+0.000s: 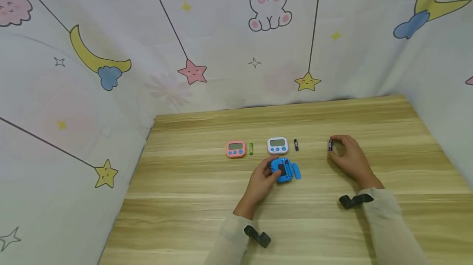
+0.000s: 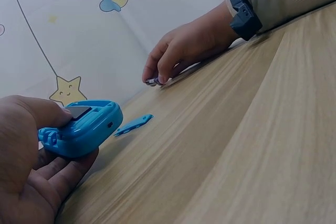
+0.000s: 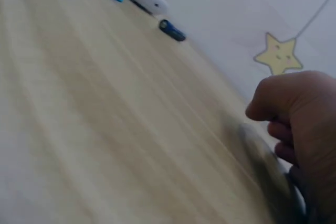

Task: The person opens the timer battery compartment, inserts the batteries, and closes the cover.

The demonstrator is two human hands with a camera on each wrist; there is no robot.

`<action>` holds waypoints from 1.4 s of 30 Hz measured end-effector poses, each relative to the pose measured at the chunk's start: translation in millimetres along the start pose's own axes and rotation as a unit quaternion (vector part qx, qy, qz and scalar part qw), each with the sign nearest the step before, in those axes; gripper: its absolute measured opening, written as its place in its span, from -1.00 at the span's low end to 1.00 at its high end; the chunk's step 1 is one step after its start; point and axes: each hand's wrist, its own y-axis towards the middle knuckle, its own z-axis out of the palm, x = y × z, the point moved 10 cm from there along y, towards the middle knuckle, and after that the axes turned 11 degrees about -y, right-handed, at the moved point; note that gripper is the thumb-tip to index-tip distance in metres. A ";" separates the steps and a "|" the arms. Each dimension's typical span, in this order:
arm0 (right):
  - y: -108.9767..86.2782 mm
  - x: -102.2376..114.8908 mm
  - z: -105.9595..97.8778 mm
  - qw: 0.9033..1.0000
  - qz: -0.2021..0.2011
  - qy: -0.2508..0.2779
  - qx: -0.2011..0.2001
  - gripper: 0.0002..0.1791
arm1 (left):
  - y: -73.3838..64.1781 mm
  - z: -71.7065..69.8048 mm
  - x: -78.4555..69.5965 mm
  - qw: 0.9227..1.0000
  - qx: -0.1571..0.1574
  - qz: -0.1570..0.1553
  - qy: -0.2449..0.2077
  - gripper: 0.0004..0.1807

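Note:
My left hand (image 1: 260,183) holds a blue digital timer (image 1: 286,178) with its back turned up and the battery slot uncovered. In the left wrist view the thumb presses on the back of that timer (image 2: 97,129), with fingers beneath it. Just right of the timer lies its loose blue battery cover (image 1: 297,171). Farther right, my right hand (image 1: 351,160) pinches a small dark purple battery (image 1: 330,145) between thumb and fingertip, low over the table. The right wrist view shows the curled right hand (image 3: 310,114), but the battery in it is hidden there.
A white timer (image 1: 278,140) lies behind the blue one, with another dark battery (image 1: 296,145) to its right. Left of these are a pink timer (image 1: 235,154) and a green battery (image 1: 251,149). Printed cloth walls (image 1: 229,43) border the wooden table (image 1: 184,199) at back and sides.

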 end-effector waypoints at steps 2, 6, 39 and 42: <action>-1.6 5.6 3.9 1.000 -0.006 0.020 0.001 -0.48 | 0.1 -0.2 0.4 1.000 0.000 0.001 0.002 -0.50; -6.3 20.2 10.0 0.998 -0.024 0.054 -0.003 -0.47 | 0.3 -0.5 0.5 1.000 0.000 0.002 0.006 -0.50; -45.9 117.3 33.0 0.980 -0.164 0.111 -0.012 -0.37 | -0.2 1.2 0.8 1.000 0.003 0.002 0.008 -0.54; -49.1 122.9 35.5 0.978 -0.172 0.117 -0.007 -0.37 | -0.4 1.7 -0.4 1.000 0.009 0.006 0.005 -0.54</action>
